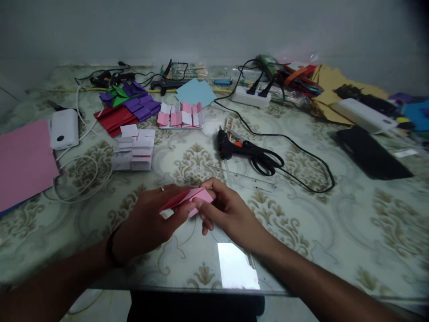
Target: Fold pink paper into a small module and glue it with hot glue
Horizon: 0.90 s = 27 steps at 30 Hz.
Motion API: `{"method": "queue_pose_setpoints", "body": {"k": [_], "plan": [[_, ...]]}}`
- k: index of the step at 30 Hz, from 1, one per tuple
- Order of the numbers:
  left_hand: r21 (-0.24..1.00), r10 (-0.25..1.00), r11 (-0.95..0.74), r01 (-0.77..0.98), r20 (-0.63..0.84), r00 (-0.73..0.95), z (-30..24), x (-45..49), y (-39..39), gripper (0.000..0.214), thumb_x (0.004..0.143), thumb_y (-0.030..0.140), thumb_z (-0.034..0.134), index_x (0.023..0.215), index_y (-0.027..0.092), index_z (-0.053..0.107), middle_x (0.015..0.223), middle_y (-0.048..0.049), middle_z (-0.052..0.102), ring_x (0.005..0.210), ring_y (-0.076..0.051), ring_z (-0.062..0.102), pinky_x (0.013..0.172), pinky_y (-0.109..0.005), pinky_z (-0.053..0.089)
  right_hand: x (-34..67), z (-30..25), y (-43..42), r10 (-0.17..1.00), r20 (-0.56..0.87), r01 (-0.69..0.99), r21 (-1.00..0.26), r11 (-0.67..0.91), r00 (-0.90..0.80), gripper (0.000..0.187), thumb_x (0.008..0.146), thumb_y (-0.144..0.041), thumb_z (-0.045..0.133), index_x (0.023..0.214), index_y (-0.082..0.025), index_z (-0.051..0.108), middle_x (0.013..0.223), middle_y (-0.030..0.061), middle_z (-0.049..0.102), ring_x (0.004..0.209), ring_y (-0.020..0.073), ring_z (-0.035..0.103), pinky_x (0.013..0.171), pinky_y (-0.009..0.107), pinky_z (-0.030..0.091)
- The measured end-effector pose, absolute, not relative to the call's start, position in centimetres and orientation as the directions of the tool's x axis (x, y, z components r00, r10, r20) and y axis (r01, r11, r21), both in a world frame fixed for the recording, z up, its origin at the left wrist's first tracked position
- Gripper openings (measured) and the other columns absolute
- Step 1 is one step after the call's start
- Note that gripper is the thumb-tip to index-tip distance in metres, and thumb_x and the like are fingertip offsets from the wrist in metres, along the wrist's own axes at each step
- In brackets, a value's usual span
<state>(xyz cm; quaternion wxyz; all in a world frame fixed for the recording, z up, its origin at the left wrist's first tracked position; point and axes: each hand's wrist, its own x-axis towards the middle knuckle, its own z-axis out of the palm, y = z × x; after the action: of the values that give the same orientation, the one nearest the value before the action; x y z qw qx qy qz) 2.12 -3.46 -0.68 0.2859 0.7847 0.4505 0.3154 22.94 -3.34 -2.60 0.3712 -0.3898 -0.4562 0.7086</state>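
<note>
A folded piece of pink paper (203, 197) is held between both hands just above the patterned table, near its front edge. My left hand (152, 217) pinches its left side, thumb in front and the other fingers behind. On the right end, my right hand (226, 208) grips the paper between thumb and curled fingers. Beyond the hands lie folded pink-and-white paper pieces (181, 116) and a stack of folded white paper pieces (136, 150). A black glue gun (234, 147) rests ahead of my right hand with its cord looped.
Pink sheets (25, 163) and a white power bank (64, 129) with a cable lie left. Purple folded paper (142, 107), red paper (117, 120) and blue sheets (196, 93) sit farther back. A power strip (251, 97), yellow paper (335, 85) and a black phone-like slab (373, 153) are right.
</note>
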Motion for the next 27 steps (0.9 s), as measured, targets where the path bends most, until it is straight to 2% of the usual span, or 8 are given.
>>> {"method": "queue_pose_setpoints", "body": {"k": [3,8,13,15,18,20,23,27], "plan": [[0.768,0.906,-0.369,0.524,0.170,0.388,-0.50,2.07,-3.39,0.028,0.098,0.022,0.071,0.123,0.030,0.080,0.099,-0.0015,0.086,0.083,-0.021,0.079,0.080,-0.032,0.062,22.87,-2.80,-3.30,0.873,-0.211,-0.221,-0.917,-0.333,-0.440,0.040,0.092,-0.047,0.088,0.093,-0.022,0.057,0.061,-0.0104,0.060,0.046,0.0072,0.051,0.054,0.024,0.062],[0.816,0.936,-0.257,0.518,0.076,0.344,-0.02,2.29,-3.06,0.017,0.096,0.025,0.067,0.099,0.030,0.082,0.070,0.0008,0.077,0.063,-0.022,0.069,0.076,-0.037,0.060,22.75,-3.09,-3.18,0.845,-0.205,-0.303,-0.871,-0.388,-0.493,0.040,0.092,-0.049,0.088,0.095,-0.023,0.057,0.059,-0.0104,0.062,0.043,0.0065,0.045,0.052,0.025,0.063],[0.831,0.941,-0.225,0.509,0.050,0.333,0.05,2.33,-3.04,0.014,0.094,0.026,0.068,0.088,0.029,0.080,0.066,0.0006,0.074,0.062,-0.021,0.066,0.073,-0.035,0.059,22.62,-3.11,-3.16,0.852,-0.217,-0.315,-0.862,-0.396,-0.477,0.040,0.091,-0.048,0.089,0.092,-0.023,0.057,0.059,-0.0103,0.063,0.041,0.0056,0.042,0.049,0.023,0.062],[0.841,0.936,-0.228,0.491,0.050,0.349,-0.03,2.22,-3.11,0.016,0.094,0.024,0.068,0.096,0.029,0.083,0.068,0.0011,0.075,0.062,-0.020,0.067,0.070,-0.033,0.058,22.52,-3.05,-3.15,0.854,-0.217,-0.329,-0.856,-0.399,-0.473,0.040,0.091,-0.047,0.089,0.092,-0.023,0.058,0.057,-0.0115,0.060,0.041,0.0057,0.041,0.050,0.023,0.063],[0.855,0.921,-0.238,0.460,0.048,0.387,-0.14,2.05,-3.26,0.037,0.092,0.021,0.068,0.125,0.032,0.083,0.075,0.0017,0.078,0.065,-0.019,0.069,0.066,-0.030,0.057,22.38,-2.97,-3.12,0.861,-0.198,-0.369,-0.842,-0.394,-0.469,0.039,0.090,-0.045,0.090,0.091,-0.022,0.059,0.056,-0.0121,0.060,0.041,0.0054,0.043,0.051,0.023,0.064],[0.857,0.916,-0.230,0.461,0.030,0.400,-0.15,2.02,-3.33,0.047,0.091,0.019,0.069,0.134,0.032,0.079,0.077,0.0015,0.080,0.067,-0.019,0.072,0.066,-0.028,0.058,22.30,-2.96,-3.12,0.867,-0.196,-0.377,-0.840,-0.389,-0.459,0.038,0.089,-0.044,0.091,0.090,-0.022,0.059,0.057,-0.0119,0.061,0.041,0.0053,0.044,0.051,0.023,0.064],[0.876,0.915,-0.208,0.435,0.017,0.403,-0.07,2.19,-3.29,0.045,0.090,0.016,0.067,0.131,0.029,0.081,0.075,0.0021,0.080,0.066,-0.018,0.072,0.067,-0.027,0.059,22.19,-3.00,-3.20,0.874,-0.214,-0.354,-0.852,-0.386,-0.437,0.039,0.090,-0.046,0.090,0.089,-0.022,0.058,0.057,-0.0112,0.062,0.040,0.0053,0.043,0.050,0.023,0.064],[0.910,0.921,-0.133,0.392,-0.032,0.388,0.21,2.61,-3.10,0.033,0.090,0.015,0.066,0.116,0.024,0.084,0.068,0.0033,0.077,0.061,-0.015,0.071,0.064,-0.024,0.059,22.15,-3.05,-3.30,0.872,-0.227,-0.325,-0.863,-0.386,-0.433,0.041,0.090,-0.048,0.089,0.090,-0.023,0.057,0.052,-0.0121,0.060,0.039,0.0051,0.041,0.050,0.022,0.063]]}}
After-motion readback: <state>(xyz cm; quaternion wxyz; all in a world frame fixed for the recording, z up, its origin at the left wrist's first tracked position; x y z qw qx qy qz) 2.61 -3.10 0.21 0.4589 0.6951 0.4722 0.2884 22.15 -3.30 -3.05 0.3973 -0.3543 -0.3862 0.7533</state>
